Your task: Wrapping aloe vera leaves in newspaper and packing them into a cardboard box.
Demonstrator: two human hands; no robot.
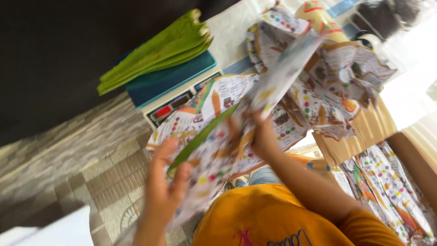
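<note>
While gripping a printed paper sheet at both ends, left hand closed on the near edge and right hand pinching the far side, keeps the sheet spread and taut around a long green leaf bundle lying slantwise across it, apparently so the paper can fold over it, though blur hides the fingers' exact hold. Set aside on the blue-topped weighing scale: a stack of folded green leaves, off the tiled floor. Heaped beyond in the cardboard box: more crumpled printed paper, within easy reach.
</note>
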